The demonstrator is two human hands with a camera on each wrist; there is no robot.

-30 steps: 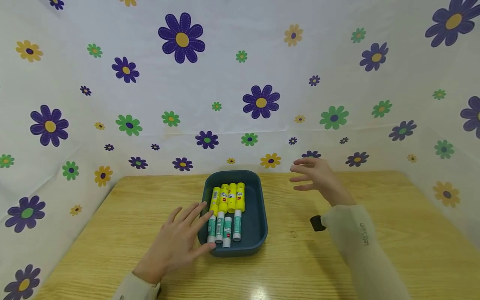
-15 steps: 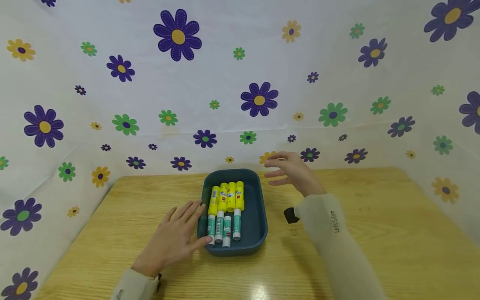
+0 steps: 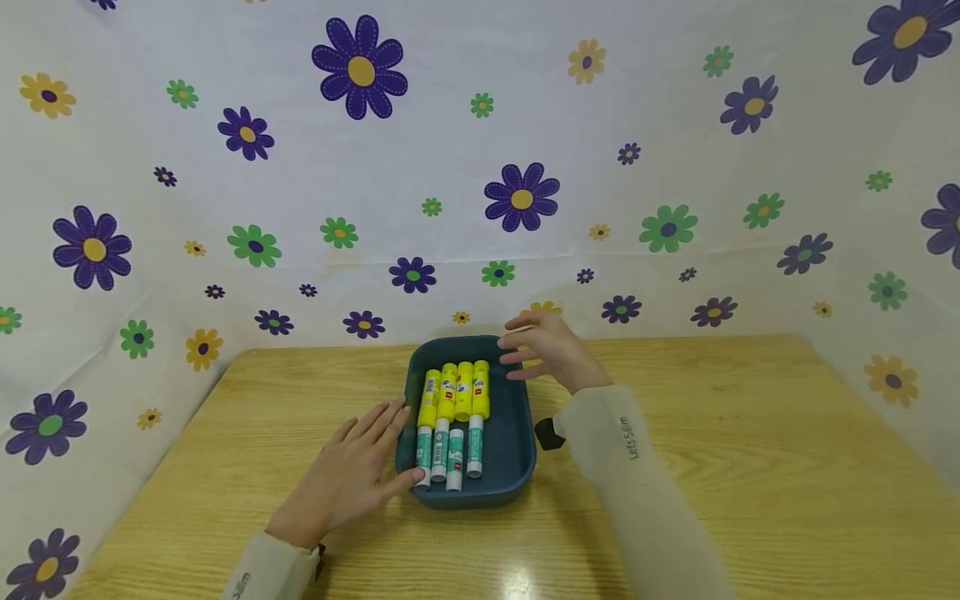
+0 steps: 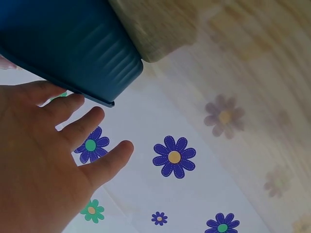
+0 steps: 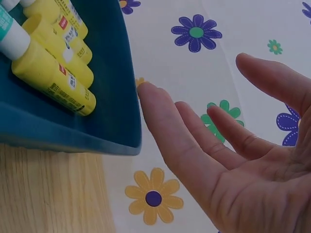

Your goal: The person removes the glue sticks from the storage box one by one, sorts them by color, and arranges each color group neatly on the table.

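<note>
A dark blue plastic bin [image 3: 512, 446] stands on the table, holding several yellow glue sticks [image 3: 464, 392] in a row with several green-and-white glue sticks [image 3: 440, 450] in front of them. My left hand [image 3: 341, 483] lies along the bin's left side, fingers straight and spread, fingertips at the rim and thumb at the front left corner. In the left wrist view its fingertips meet the bin's rim [image 4: 92, 96]. Over the bin's back right corner, my right hand [image 3: 551, 350] hovers with parted, slightly bent fingers and holds nothing. The right wrist view shows its fingertip right beside the bin wall [image 5: 127, 111].
The wooden table [image 3: 720, 450] spreads out to both sides of the bin. Behind and around it hangs a white cloth [image 3: 420, 150] printed with flowers. A black strap piece [image 3: 550, 433] shows beneath the right sleeve.
My right hand has moved left from beside the bin to its back right corner. The left hand has drawn back slightly from over the bin to its left rim. The glue sticks keep their arrangement.
</note>
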